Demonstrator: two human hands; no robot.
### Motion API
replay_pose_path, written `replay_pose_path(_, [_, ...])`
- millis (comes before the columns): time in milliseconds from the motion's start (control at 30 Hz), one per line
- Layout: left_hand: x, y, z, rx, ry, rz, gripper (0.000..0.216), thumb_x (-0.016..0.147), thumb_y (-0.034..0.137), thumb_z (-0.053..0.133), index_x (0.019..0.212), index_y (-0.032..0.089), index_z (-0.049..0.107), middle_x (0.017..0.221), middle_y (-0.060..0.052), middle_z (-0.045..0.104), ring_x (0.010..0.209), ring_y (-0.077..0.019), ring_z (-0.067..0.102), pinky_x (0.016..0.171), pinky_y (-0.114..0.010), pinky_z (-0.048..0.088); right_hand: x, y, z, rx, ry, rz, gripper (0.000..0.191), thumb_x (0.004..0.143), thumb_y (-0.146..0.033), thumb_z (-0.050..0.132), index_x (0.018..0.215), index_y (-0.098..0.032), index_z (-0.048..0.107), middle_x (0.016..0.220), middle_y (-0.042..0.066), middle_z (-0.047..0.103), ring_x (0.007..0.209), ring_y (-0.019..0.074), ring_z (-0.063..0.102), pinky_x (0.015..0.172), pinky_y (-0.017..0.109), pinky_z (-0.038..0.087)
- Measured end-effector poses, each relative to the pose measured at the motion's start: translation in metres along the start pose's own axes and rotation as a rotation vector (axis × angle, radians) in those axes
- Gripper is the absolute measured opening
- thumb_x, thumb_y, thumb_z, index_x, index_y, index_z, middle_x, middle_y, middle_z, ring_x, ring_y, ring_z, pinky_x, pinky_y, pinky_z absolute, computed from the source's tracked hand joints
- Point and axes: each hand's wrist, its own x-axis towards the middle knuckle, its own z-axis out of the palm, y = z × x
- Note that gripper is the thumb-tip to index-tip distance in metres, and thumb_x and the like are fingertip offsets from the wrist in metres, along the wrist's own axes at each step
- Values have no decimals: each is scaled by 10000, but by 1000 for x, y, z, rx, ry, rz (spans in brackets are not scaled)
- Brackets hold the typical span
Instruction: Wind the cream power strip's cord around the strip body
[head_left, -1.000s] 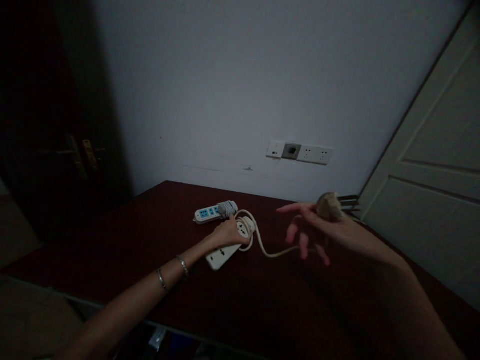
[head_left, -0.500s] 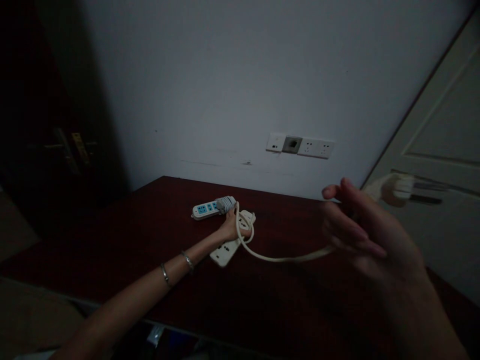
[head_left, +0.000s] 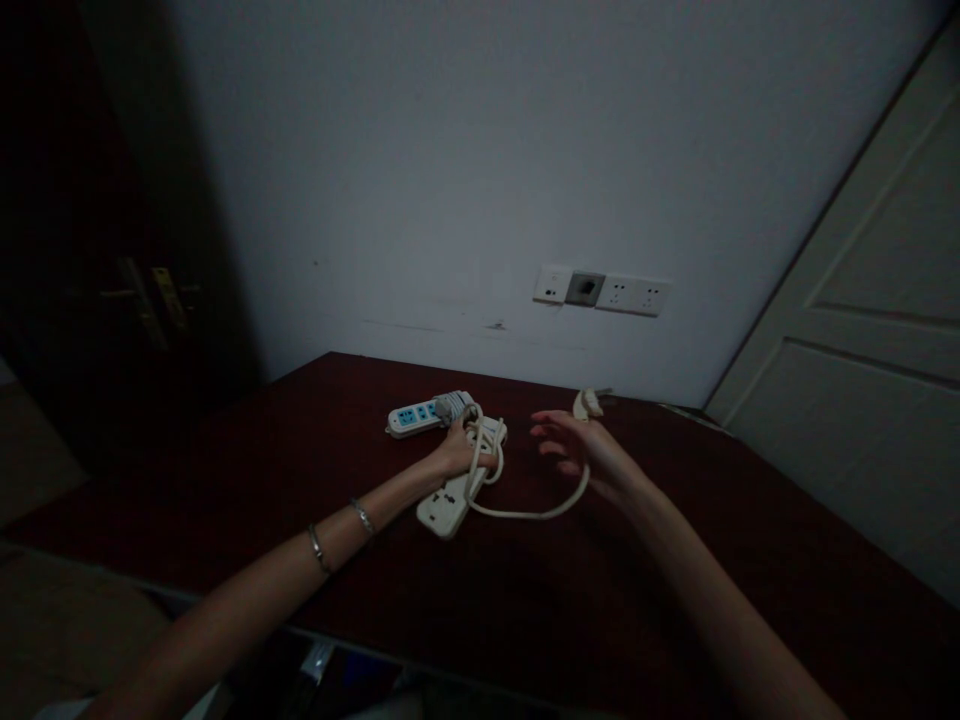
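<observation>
A cream power strip (head_left: 448,498) lies on the dark red table (head_left: 360,560). My left hand (head_left: 458,452) rests on its far end, fingers closed round the strip and its coiled cream cable (head_left: 517,512). The cable loops out to my right hand (head_left: 581,450), which holds it near the plug (head_left: 587,402); the plug sticks up past my fingers, which are loosely curled. A second white strip with blue sockets (head_left: 412,416) and a bundled grey cable (head_left: 454,406) lies just behind my left hand.
A row of wall sockets (head_left: 601,290) sits on the white wall above the table. A pale door (head_left: 862,380) stands at the right. At the left, a dark door with a brass handle (head_left: 154,300) is in shadow.
My right hand swung out to the right with the plug, then came back in toward the strip and lower, so the cable now lies in a slack loop on the table. My left hand stayed put.
</observation>
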Motion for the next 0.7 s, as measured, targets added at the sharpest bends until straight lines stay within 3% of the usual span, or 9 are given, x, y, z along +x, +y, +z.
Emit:
replay_pose_path(100, [-3,1,0,62,-10,-66,961,424,190,799,1255,134,321,1170,-144,502,1132,-271,463,1000,-402,319,20,23,-8,-106,71,37,186,786,-279,538,900,-143,591,798,54,633,575,100,583,467,204,484])
replay_pose_path(200, [-4,1,1,86,-13,-68,1038,424,196,806,1302,134,256,1187,-146,500,1135,-266,465,1001,-399,321,29,39,-13,-133,33,107,187,800,-283,509,889,-134,580,723,52,641,537,107,586,455,207,481])
replay_pose_path(300, [-5,0,0,88,-19,-49,1045,432,203,807,1314,150,249,1199,-137,502,1137,-263,466,1007,-399,315,30,45,-17,-161,4,109,196,807,-285,502,889,-126,581,653,42,637,406,69,513,333,143,359])
replay_pose_path(433, [-6,0,-3,137,-44,-46,1036,425,232,819,1304,129,280,1188,-139,500,1116,-271,478,998,-396,328,28,41,-24,-53,-14,-4,198,799,-301,525,813,-114,588,474,-30,526,264,-1,245,265,121,152])
replay_pose_path(567, [-7,1,-4,168,-107,-63,995,441,229,817,1288,132,303,1142,-117,500,1047,-250,500,914,-362,405,25,30,-31,131,-65,-1,185,757,-303,586,747,-118,581,424,-75,437,266,-21,160,270,112,90])
replay_pose_path(700, [-10,9,-2,211,-97,-118,713,533,154,727,1174,139,414,988,-65,518,843,-185,534,699,-287,464,18,22,-32,250,-84,20,165,743,-282,608,721,-124,569,426,-84,413,274,-24,140,270,108,65])
